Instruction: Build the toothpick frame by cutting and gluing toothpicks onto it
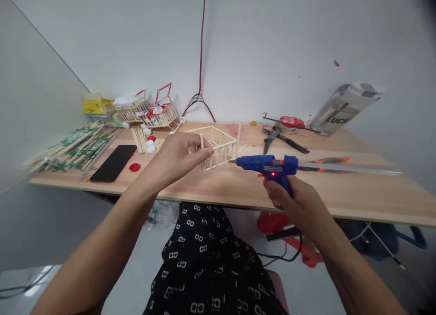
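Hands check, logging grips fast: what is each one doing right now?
Left hand: closed on the stick frame.
Right hand: closed on the blue glue gun.

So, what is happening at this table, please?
A person is working on a small stick frame on the wooden table. The left hand grips one corner post of the frame. The right hand holds a blue glue gun, its red light on and its nozzle pointing at the frame's side. Pliers, a phone and loose sticks lie nearby.
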Tool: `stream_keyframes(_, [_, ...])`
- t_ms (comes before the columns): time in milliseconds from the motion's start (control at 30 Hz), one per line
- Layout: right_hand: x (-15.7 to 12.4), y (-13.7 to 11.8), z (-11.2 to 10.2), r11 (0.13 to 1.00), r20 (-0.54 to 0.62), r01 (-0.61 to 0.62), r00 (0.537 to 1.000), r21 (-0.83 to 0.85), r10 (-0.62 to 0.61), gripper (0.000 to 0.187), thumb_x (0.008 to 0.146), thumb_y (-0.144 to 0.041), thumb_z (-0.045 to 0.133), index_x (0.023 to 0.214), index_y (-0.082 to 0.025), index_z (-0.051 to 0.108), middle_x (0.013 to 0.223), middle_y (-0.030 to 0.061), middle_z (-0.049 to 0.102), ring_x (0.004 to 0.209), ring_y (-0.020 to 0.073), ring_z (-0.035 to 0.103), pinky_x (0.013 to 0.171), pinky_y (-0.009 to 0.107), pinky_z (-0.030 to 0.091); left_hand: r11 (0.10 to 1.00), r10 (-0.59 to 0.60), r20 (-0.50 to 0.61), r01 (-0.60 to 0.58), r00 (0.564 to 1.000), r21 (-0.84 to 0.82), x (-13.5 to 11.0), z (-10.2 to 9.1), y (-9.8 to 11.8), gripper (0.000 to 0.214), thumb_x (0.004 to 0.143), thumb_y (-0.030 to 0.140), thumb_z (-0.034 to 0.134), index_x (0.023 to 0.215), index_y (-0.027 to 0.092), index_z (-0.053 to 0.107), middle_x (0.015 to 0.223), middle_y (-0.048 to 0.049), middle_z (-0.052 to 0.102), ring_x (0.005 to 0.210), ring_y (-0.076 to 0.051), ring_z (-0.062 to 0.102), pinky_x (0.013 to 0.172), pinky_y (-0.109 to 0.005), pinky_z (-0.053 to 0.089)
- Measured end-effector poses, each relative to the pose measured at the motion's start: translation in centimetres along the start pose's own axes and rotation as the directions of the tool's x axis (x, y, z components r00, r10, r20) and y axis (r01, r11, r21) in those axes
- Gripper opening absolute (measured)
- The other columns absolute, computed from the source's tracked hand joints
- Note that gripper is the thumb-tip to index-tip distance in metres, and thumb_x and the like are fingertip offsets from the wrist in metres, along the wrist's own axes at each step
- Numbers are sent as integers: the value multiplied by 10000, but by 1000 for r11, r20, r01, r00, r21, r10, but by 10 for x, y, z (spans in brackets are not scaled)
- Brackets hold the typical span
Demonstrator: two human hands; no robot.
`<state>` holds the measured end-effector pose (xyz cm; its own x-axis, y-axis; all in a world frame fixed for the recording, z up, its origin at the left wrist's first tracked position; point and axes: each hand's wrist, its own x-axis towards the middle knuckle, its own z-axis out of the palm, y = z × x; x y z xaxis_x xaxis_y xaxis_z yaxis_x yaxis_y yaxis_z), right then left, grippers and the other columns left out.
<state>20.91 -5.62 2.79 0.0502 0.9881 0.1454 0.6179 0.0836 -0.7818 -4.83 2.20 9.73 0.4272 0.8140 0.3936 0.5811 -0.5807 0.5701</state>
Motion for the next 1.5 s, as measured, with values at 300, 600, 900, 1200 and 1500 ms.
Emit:
stream_keyframes(300, [1,1,2,999,2,-41,999,6,41,358,852,-540,490,798,-197,577,598,23,570,540,165,502,503,284,393,1000,-8,12,8,1000,5,0,1,0,223,831,315,587,711,170,707,821,-39,732,796,-180,655,733,-289,481])
stream_keyframes(600, [1,3,2,999,-18,-42,999,15,42,348,854,-538,507,775,-203,566,580,8,553,526,156,486,487,277,383,1000,-11,12,11,1000,2,1,3,0,198,822,295,596,705,178,705,817,-32,730,782,-172,650,734,-289,478])
stream_keyframes(900, [2,4,3,999,-16,-49,999,-11,48,377,851,-565,497,777,-201,564,618,26,578,564,170,513,517,290,389,1000,-22,15,22,1000,18,1,3,0,196,819,294,594,718,177,714,816,-31,732,783,-176,653,740,-291,478])
stream_keyframes(1200, [3,2,3,998,-21,-45,999,-45,44,381,843,-567,497,761,-201,562,610,33,590,563,179,523,521,293,387,1000,-25,23,25,999,6,2,6,1,196,814,290,603,701,171,711,809,-33,731,779,-174,653,728,-288,475])
stream_keyframes(1500, [6,0,2,998,-34,-45,998,-43,43,404,838,-595,492,739,-207,540,585,13,563,540,164,500,502,281,372,999,-38,26,38,999,1,1,5,-2,214,820,292,595,680,161,691,824,-35,737,777,-169,651,722,-279,464])
